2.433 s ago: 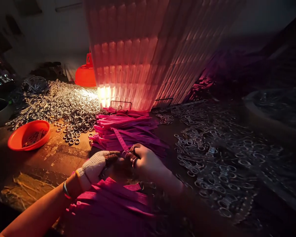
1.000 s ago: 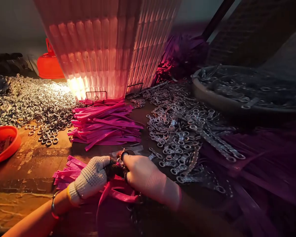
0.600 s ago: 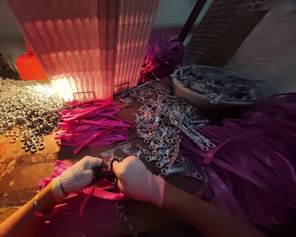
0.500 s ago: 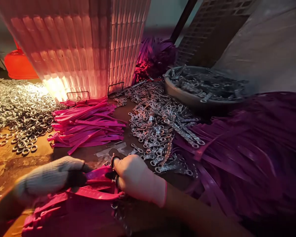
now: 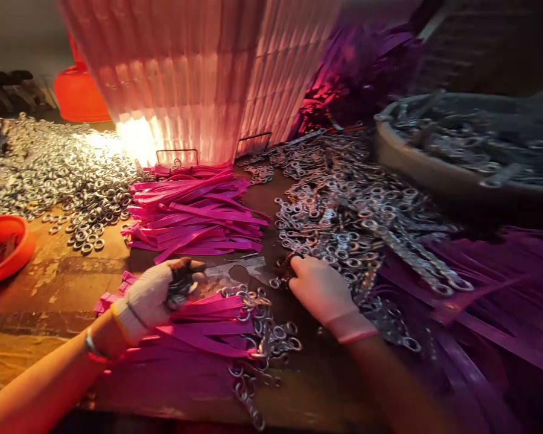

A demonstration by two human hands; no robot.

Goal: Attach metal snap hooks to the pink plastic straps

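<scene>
My left hand (image 5: 158,295), in a pale glove with dark fingertips, is curled above pink straps (image 5: 208,334) at the near table; what its fingers hold, if anything, is hidden. Metal rings and chain pieces (image 5: 276,337) hang from or lie at the straps' right ends. My right hand (image 5: 323,292), gloved too, has its curled fingertips at the left edge of a heap of silver ring-ended links (image 5: 344,235). Those fingertips are partly hidden. Behind the hands lies a bundle of bright pink straps (image 5: 199,211).
Loose metal rings (image 5: 90,175) are heaped at the left, near an orange bowl (image 5: 9,250) and a red lamp (image 5: 79,93). A corrugated panel (image 5: 185,78) stands behind. At the right are a basin (image 5: 416,154) of metal pieces and dark purple straps (image 5: 493,295).
My hands have moved apart, the right one off the pink straps to the link heap. The near straps now lie on the table, and the view has shifted left.
</scene>
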